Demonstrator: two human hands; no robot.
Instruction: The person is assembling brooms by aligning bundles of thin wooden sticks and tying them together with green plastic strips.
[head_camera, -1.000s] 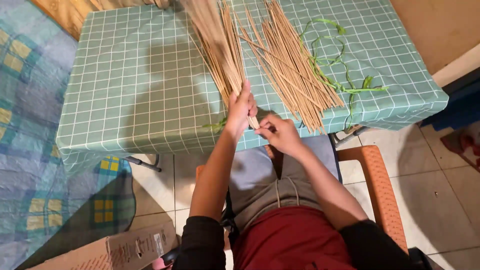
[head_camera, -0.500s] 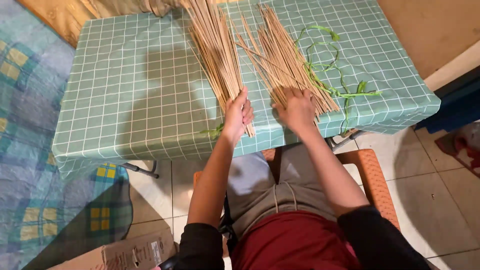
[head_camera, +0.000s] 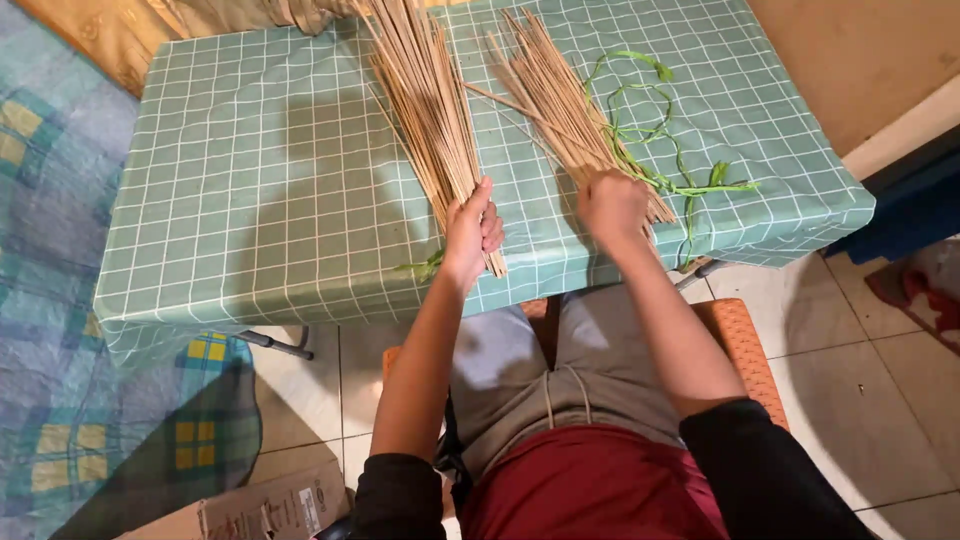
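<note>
While sorting thin sticks on the green checked table (head_camera: 250, 200): left hand (head_camera: 470, 228) closed around the left bundle (head_camera: 425, 100), right hand (head_camera: 612, 205) curled, grip hidden, on the right pile (head_camera: 560, 100); next, likely separating single sticks carefully.

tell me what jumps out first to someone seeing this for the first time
Two fans of thin tan sticks on a green grid-patterned tablecloth: the left bundle of sticks runs under the left hand, which grips its near end, while the right hand rests on the near end of the right bundle of sticks. Just right of that, curly green leaf strips trail across the cloth toward the table's right edge.
</note>
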